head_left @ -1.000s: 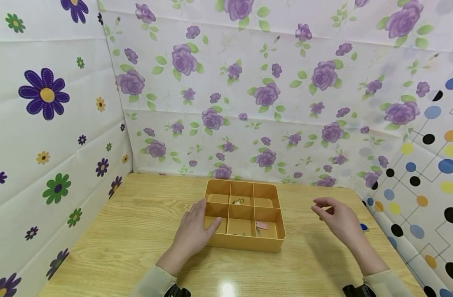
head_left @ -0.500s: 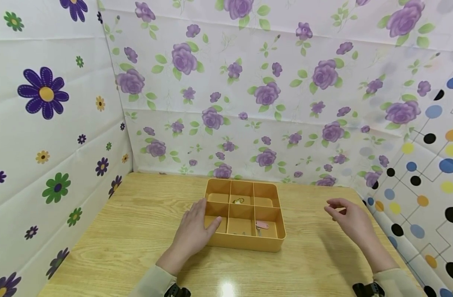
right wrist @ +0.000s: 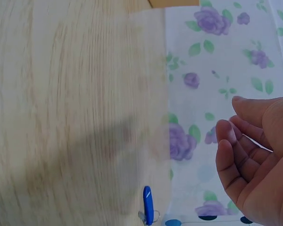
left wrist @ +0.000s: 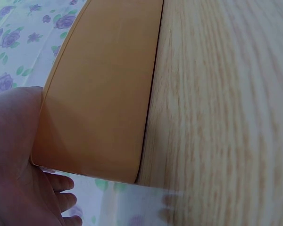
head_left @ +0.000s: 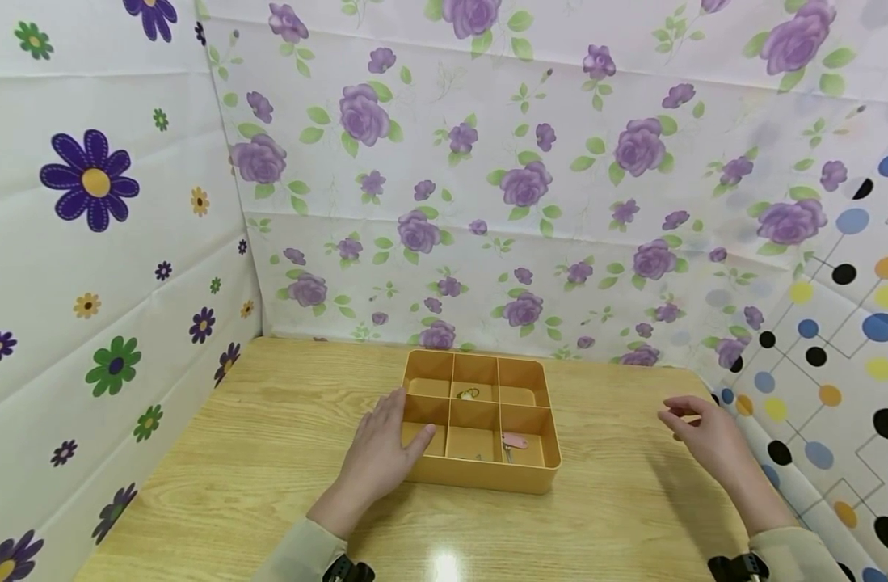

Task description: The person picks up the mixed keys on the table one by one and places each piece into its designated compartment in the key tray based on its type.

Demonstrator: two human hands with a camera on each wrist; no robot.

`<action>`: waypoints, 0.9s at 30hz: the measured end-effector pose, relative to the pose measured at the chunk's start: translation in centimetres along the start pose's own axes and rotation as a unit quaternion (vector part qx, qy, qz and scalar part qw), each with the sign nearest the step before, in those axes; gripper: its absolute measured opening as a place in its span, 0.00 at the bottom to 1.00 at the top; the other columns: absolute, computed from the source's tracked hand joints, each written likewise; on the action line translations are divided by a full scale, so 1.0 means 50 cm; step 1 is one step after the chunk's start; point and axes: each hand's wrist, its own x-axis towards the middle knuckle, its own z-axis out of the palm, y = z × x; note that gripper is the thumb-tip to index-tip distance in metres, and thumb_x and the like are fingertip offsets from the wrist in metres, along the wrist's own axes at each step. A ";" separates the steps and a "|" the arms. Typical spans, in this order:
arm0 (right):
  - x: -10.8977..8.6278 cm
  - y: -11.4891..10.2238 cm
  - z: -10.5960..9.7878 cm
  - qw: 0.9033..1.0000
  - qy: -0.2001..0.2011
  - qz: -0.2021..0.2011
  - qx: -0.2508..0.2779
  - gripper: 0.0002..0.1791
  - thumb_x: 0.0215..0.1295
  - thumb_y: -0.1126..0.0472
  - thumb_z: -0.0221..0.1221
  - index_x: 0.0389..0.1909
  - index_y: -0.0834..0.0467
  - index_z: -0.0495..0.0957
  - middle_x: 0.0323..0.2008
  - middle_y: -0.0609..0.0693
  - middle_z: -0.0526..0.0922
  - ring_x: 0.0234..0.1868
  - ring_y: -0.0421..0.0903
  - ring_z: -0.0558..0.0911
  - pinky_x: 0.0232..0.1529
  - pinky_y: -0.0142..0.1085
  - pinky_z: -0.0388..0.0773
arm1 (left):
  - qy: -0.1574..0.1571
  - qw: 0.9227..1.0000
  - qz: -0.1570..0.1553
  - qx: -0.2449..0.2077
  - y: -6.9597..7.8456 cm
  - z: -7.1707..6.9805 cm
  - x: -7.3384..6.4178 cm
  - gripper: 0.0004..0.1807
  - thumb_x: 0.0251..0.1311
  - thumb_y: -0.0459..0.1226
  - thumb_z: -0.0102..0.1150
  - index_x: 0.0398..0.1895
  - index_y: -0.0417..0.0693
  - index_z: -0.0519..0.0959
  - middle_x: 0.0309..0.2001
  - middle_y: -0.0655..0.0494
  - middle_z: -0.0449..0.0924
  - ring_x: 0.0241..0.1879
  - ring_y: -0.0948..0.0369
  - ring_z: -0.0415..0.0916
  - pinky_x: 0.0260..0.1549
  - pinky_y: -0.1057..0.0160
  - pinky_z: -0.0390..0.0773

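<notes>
A tan six-compartment organizer box [head_left: 480,477] stands on the table. My left hand [head_left: 374,453] rests at its front left corner, fingers fairly straight along the side, thumb over the rim. A key with a pink tag [head_left: 515,440] lies in the front right compartment. In the back middle one is a small item with a yellow-green ring [head_left: 469,394]. My right hand [head_left: 709,436] hovers over the table's right side, fingers loosely bent, holding nothing. Below it, the right wrist view has a slim blue item [right wrist: 148,205] with a metal ring; the hand hides it in the head view.
The wooden table [head_left: 284,485] meets a floral cloth [head_left: 385,275] at the back. Patterned cloths hang at the left [head_left: 124,267] and right [head_left: 865,388]. Something small shows partly over the front wall of the front middle compartment.
My right hand has moved to the right, away from the box, and slightly lower in the view, covering the blue item. My left hand and the box stay in place.
</notes>
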 end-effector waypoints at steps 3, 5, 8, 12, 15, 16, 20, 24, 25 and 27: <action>0.000 0.017 -0.003 1.000 0.003 0.004 -0.010 0.33 0.86 0.42 0.59 0.72 0.67 0.77 0.56 0.64 0.86 0.42 0.52 0.89 0.35 0.44 0.86 | -0.001 1.000 0.000 0.002 0.000 0.000 0.000 0.55 0.81 0.69 0.46 0.89 0.34 0.52 0.87 0.37 0.53 0.86 0.38 0.48 0.83 0.33 0.48; -0.001 0.025 -0.006 1.000 0.005 0.005 -0.016 0.35 0.85 0.41 0.58 0.72 0.67 0.77 0.57 0.65 0.86 0.42 0.54 0.90 0.34 0.44 0.86 | -0.001 1.000 0.001 0.004 0.000 0.000 0.000 0.55 0.81 0.69 0.46 0.89 0.34 0.52 0.87 0.37 0.53 0.86 0.38 0.48 0.83 0.33 0.48; -0.001 0.035 -0.011 1.000 0.008 0.008 -0.027 0.36 0.85 0.39 0.58 0.72 0.67 0.77 0.58 0.67 0.85 0.46 0.59 0.90 0.34 0.45 0.86 | -0.001 1.000 0.002 0.003 0.000 0.000 0.000 0.55 0.81 0.69 0.46 0.89 0.34 0.51 0.87 0.37 0.53 0.86 0.38 0.48 0.83 0.33 0.48; 0.000 0.048 -0.018 0.999 0.015 0.010 -0.044 0.37 0.85 0.38 0.57 0.72 0.68 0.77 0.60 0.68 0.84 0.51 0.65 0.87 0.34 0.46 0.86 | -0.001 1.000 0.002 0.000 0.001 0.001 0.000 0.53 0.82 0.66 0.48 0.89 0.34 0.52 0.87 0.37 0.53 0.86 0.38 0.48 0.83 0.33 0.48; 0.002 0.058 -0.023 0.999 0.018 0.012 -0.050 0.36 0.86 0.39 0.56 0.71 0.68 0.77 0.60 0.69 0.84 0.52 0.68 0.87 0.34 0.47 0.86 | 0.002 1.000 0.003 -0.004 0.001 0.001 0.000 0.52 0.82 0.64 0.51 0.89 0.34 0.52 0.87 0.37 0.54 0.86 0.37 0.49 0.83 0.33 0.48; 0.003 0.061 -0.024 0.998 0.019 0.013 -0.051 0.36 0.86 0.39 0.56 0.71 0.68 0.77 0.60 0.69 0.84 0.52 0.68 0.87 0.34 0.47 0.86 | 0.002 1.000 0.003 -0.004 0.001 0.001 0.000 0.52 0.82 0.64 0.51 0.89 0.34 0.52 0.87 0.37 0.54 0.86 0.37 0.49 0.83 0.33 0.48; 0.004 0.072 -0.027 0.998 0.022 0.016 -0.055 0.36 0.86 0.38 0.56 0.71 0.68 0.78 0.60 0.69 0.85 0.52 0.67 0.87 0.35 0.47 0.86 | 0.001 1.000 0.002 -0.002 0.001 0.000 0.001 0.53 0.82 0.66 0.49 0.89 0.34 0.51 0.87 0.37 0.53 0.86 0.37 0.48 0.83 0.33 0.48; 0.004 0.081 -0.029 0.998 0.023 0.020 -0.053 0.37 0.85 0.37 0.56 0.71 0.68 0.77 0.60 0.69 0.85 0.50 0.65 0.88 0.33 0.45 0.85 | -0.001 1.000 0.001 -0.002 0.001 0.000 0.001 0.55 0.81 0.69 0.46 0.89 0.34 0.51 0.87 0.37 0.53 0.86 0.37 0.48 0.83 0.33 0.48; 0.004 0.084 -0.029 0.998 0.023 0.021 -0.052 0.38 0.85 0.37 0.56 0.72 0.68 0.77 0.60 0.69 0.84 0.49 0.64 0.89 0.32 0.45 0.85 | -0.001 1.000 0.001 -0.003 0.001 0.000 0.000 0.55 0.81 0.69 0.45 0.89 0.34 0.51 0.87 0.37 0.53 0.86 0.37 0.48 0.83 0.33 0.48; 0.005 0.089 -0.030 0.998 0.025 0.023 -0.052 0.38 0.85 0.38 0.56 0.72 0.69 0.76 0.60 0.69 0.84 0.47 0.62 0.90 0.31 0.44 0.84 | -0.002 1.000 0.000 -0.003 0.001 0.001 0.000 0.55 0.81 0.69 0.45 0.89 0.34 0.51 0.87 0.37 0.53 0.86 0.38 0.48 0.83 0.33 0.48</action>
